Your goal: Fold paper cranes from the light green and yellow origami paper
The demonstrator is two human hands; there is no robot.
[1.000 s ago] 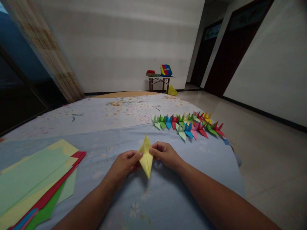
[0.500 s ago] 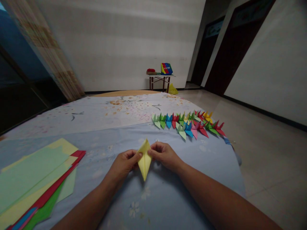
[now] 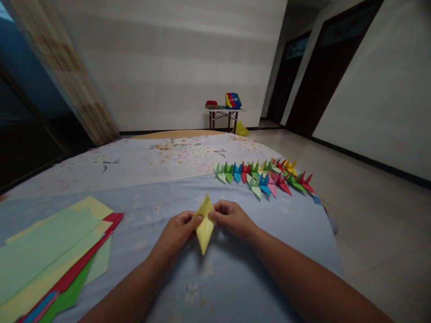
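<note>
A yellow piece of folded paper (image 3: 204, 234), diamond-shaped with a crease down its middle, is held between my two hands above the cloth. My left hand (image 3: 183, 226) pinches its left edge, the thumb lying on the front face. On the other side my right hand (image 3: 230, 215) grips the right edge in the same way, thumb in front. The fingers behind the paper are mostly hidden. One point of the diamond faces up and away, the other down toward me.
Several folded paper cranes (image 3: 259, 179) in many colours stand in rows at the right. A stack of coloured paper sheets (image 3: 50, 251) lies at the left. A blue flowered cloth (image 3: 134, 193) covers the table's near part. Beyond stands a small side table (image 3: 224, 111).
Both hands keep their pinch on the folded paper, and the thumbs have shifted slightly on it. The whole view has moved a little.
</note>
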